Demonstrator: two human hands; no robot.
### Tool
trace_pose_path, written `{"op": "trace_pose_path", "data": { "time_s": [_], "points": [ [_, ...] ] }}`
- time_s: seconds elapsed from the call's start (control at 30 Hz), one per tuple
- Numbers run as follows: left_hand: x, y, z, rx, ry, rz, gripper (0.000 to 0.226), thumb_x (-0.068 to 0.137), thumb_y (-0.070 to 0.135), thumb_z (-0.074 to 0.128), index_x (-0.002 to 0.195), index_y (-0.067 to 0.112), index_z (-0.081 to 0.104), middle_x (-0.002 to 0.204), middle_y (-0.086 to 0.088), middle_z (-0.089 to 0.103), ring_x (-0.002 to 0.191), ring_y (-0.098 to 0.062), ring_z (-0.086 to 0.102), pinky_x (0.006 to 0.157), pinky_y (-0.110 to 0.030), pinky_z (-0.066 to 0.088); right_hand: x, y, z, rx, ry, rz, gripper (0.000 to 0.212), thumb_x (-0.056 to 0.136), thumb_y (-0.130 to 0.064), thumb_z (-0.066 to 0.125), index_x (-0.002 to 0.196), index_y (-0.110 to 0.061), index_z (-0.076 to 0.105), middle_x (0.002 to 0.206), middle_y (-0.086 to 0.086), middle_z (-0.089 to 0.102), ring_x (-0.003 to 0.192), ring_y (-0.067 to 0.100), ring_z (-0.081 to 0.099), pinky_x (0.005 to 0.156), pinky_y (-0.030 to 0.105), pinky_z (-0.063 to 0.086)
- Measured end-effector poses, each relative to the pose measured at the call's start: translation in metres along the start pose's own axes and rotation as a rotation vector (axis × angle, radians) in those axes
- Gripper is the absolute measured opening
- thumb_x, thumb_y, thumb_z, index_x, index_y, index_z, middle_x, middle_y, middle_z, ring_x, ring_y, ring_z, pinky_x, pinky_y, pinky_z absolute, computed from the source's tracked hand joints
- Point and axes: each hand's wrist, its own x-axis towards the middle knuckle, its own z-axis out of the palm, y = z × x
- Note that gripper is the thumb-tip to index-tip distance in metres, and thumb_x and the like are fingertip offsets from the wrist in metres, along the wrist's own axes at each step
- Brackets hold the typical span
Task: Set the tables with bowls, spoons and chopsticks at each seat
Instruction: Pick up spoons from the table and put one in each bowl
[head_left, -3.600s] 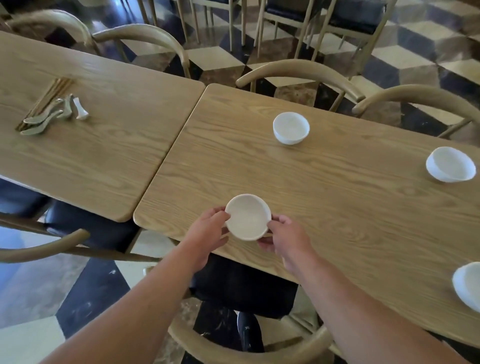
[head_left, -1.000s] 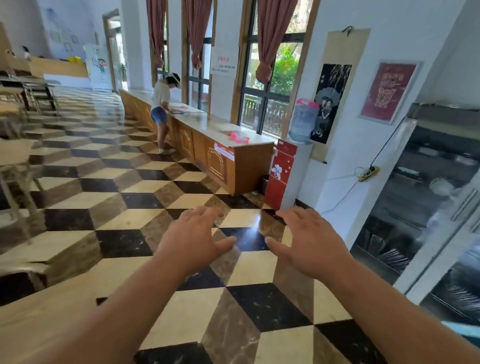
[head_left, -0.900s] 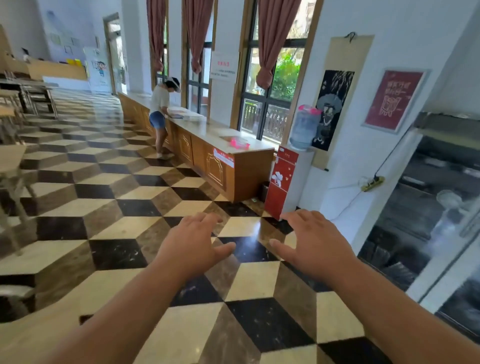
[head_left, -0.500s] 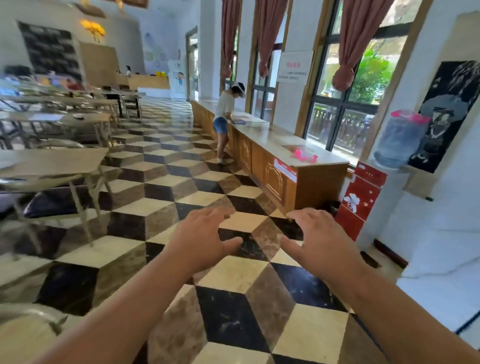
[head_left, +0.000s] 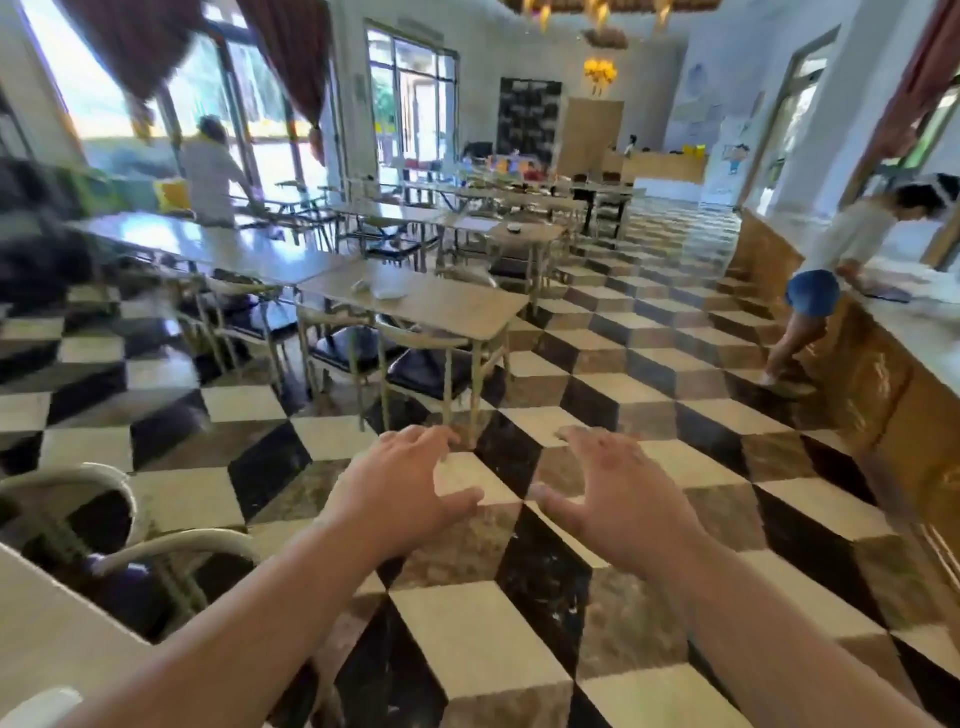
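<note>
My left hand (head_left: 402, 486) and my right hand (head_left: 615, 501) are stretched out in front of me over the checkered floor, palms down, fingers spread, holding nothing. Ahead stands a wooden dining table (head_left: 457, 306) with small pale items (head_left: 387, 293) on top, too blurred to name. A white bowl rim (head_left: 36, 706) shows at the bottom left corner on the near table (head_left: 47, 634). No spoons or chopsticks can be made out.
Curved-back chairs (head_left: 171, 545) stand at the near table on my left. More tables and chairs (head_left: 363, 244) fill the room behind. A person (head_left: 831, 280) leans at a long wooden counter (head_left: 893, 374) on the right; another person (head_left: 208, 171) stands by the far windows.
I have left the table where I set a bowl down and the view has swung left from the counter wall to the dining room. Both hands stay empty and spread in front.
</note>
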Motion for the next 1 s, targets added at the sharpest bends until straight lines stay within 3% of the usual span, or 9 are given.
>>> {"op": "trace_pose_path", "data": {
  "time_s": [0.13, 0.27, 0.53, 0.73, 1.0],
  "points": [
    [0.089, -0.038, 0.021, -0.026, 0.017, -0.099, 0.077, 0.09, 0.075, 0.061, 0.156, 0.039, 0.043, 0.159, 0.009, 0.051, 0.149, -0.017, 0.044, 0.115, -0.041, 0.045, 0.117, 0.005, 0.03, -0.021, -0.006, -0.094, 0.076, 0.093, -0.08, 0.045, 0.154, -0.035, 0.045, 0.158, -0.009, 0.052, 0.146, 0.016, 0.046, 0.12, 0.043, 0.042],
    [0.19, -0.085, 0.03, -0.07, 0.013, -0.138, 0.077, 0.091, 0.076, 0.061, 0.156, 0.04, 0.043, 0.16, 0.011, 0.05, 0.149, -0.017, 0.044, 0.116, -0.04, 0.046, 0.236, -0.003, 0.048, -0.036, -0.014, -0.146, 0.076, 0.094, -0.076, 0.05, 0.156, -0.033, 0.043, 0.159, -0.009, 0.05, 0.148, 0.015, 0.045, 0.118, 0.039, 0.042],
    [0.357, -0.173, -0.023, -0.048, 0.115, -0.232, 0.08, 0.089, 0.077, 0.061, 0.156, 0.039, 0.042, 0.161, 0.009, 0.05, 0.146, -0.016, 0.049, 0.115, -0.038, 0.049, 0.461, -0.049, 0.037, 0.002, 0.006, -0.271, 0.078, 0.092, -0.075, 0.055, 0.156, -0.034, 0.038, 0.157, -0.007, 0.053, 0.142, 0.015, 0.05, 0.113, 0.038, 0.047],
    [0.44, -0.265, -0.042, 0.008, 0.151, -0.405, 0.073, 0.092, 0.071, 0.063, 0.154, 0.037, 0.046, 0.156, 0.009, 0.054, 0.144, -0.014, 0.05, 0.115, -0.036, 0.047, 0.618, -0.116, 0.087, -0.036, -0.029, -0.481, 0.072, 0.095, -0.077, 0.045, 0.151, -0.032, 0.049, 0.15, -0.007, 0.058, 0.138, 0.015, 0.051, 0.115, 0.038, 0.044],
    [0.518, -0.425, -0.06, 0.027, 0.217, -0.826, 0.082, 0.089, 0.076, 0.061, 0.158, 0.035, 0.042, 0.159, 0.01, 0.051, 0.146, -0.014, 0.047, 0.118, -0.038, 0.045, 0.831, -0.26, 0.168, 0.098, -0.192, -0.832, 0.078, 0.095, -0.075, 0.046, 0.158, -0.031, 0.04, 0.162, -0.003, 0.046, 0.151, 0.02, 0.038, 0.122, 0.042, 0.035]
  ]
}}
